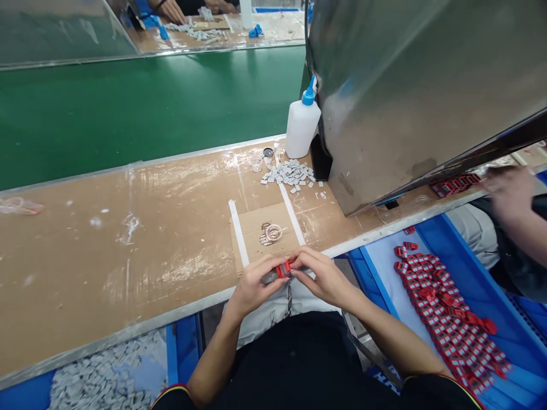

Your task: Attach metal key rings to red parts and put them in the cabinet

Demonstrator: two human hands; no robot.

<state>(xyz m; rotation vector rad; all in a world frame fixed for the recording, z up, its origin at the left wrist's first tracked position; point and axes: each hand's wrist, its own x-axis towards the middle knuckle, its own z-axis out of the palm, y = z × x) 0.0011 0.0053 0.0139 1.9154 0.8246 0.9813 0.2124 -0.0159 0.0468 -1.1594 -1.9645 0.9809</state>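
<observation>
Red part (284,269): small and blocky with grey patches, held between both hands at the bench's near edge, just short of the cardboard pad (250,225). Height over the edge: can't tell.
Weight/stiffness: looks like hard moulded plastic; I'd expect light, rigid, little give.
Surface: probably smooth, so a bit slippery; small size leaves little room for fingertips.
Where to hold: the two ends, thumb against forefinger, middle free. Fragility: body likely fine, any thin detail less so; too small to judge.
Left hand (254,285): thumb and forefinger nearly closed, pinching the left end.
Right hand (320,276): same narrow pinch, right end; other fingers curled.
Small cup (273,232): clear, on the pad beyond the hands, dark smears beside it.
Grey pieces (293,173): loose pile farther back, in front of the white bottle (302,130) with blue cap.
Blue tray (474,259): right, below bench level, many red units (453,319) in it.
Blue bin (171,353): lower left, heaped grey bits (98,376).
Co-worker's hand (510,193): far right, blurred, near more red items (456,185).
</observation>
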